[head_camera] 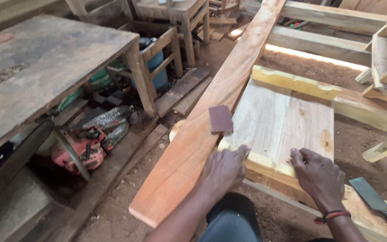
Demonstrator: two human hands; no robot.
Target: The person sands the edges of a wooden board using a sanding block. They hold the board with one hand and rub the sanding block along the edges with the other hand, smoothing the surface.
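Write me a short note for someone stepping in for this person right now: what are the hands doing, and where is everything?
Left hand: empty, fingers pressing the near edge of the pale wooden panel.
Right hand: empty, resting on the same edge.
Sandpaper piece: lying loose on the long reddish plank beside the panel.
Scraper with yellow handle: on the frame to the right.
Chainsaw: under the workbench, untouched.
Done or left: cannot tell how much is sanded.
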